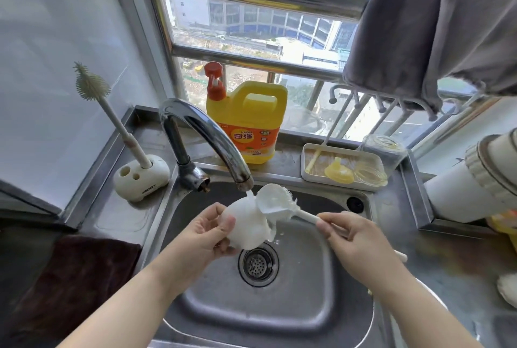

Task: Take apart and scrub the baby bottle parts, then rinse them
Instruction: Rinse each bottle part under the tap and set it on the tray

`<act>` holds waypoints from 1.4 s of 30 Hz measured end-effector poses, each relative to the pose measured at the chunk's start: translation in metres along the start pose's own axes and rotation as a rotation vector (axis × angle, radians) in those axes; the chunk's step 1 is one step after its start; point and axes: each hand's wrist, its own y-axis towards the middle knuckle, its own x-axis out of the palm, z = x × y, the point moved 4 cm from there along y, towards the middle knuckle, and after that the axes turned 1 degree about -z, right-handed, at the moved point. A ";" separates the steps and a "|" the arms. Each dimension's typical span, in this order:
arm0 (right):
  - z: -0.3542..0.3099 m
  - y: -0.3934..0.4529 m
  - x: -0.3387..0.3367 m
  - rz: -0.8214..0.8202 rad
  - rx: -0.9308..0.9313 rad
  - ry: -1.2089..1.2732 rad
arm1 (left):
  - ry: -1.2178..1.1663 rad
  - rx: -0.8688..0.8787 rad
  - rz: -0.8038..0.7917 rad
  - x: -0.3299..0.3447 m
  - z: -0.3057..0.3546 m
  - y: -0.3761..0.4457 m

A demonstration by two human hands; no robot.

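Note:
Over the steel sink (pixel 251 319), my left hand (pixel 204 235) grips a white, foam-covered bottle part (pixel 246 224) just under the faucet (pixel 207 135) spout, where a thin stream of water falls on it. My right hand (pixel 352 238) pinches the handle of a white bottle brush (pixel 279 205); its bristled head rests against the top of the part. The part is blurred, so which piece it is I cannot tell. At the back right, a white tray (pixel 307 177) carries a yellow bottle piece (pixel 337 170), a straw and a clear ring.
A yellow detergent jug (pixel 246 123) stands on the ledge behind the faucet. A silicone brush (pixel 92 84) stands in a white holder (pixel 141 177) at left. The drain strainer (pixel 258 263) is below my hands. A grey cloth (pixel 433 25) hangs top right; a white container (pixel 461 188) lies right.

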 end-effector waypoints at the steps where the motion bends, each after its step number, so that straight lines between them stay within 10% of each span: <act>1: 0.000 0.000 0.001 -0.009 -0.004 0.005 | -0.006 -0.014 -0.009 0.001 0.000 0.000; 29: -0.008 -0.008 0.000 -0.019 -0.012 0.067 | -0.165 -0.088 -0.106 0.006 0.004 -0.005; 42: 0.000 -0.014 -0.003 -0.044 -0.037 -0.048 | 0.144 0.008 -0.016 0.004 0.012 -0.008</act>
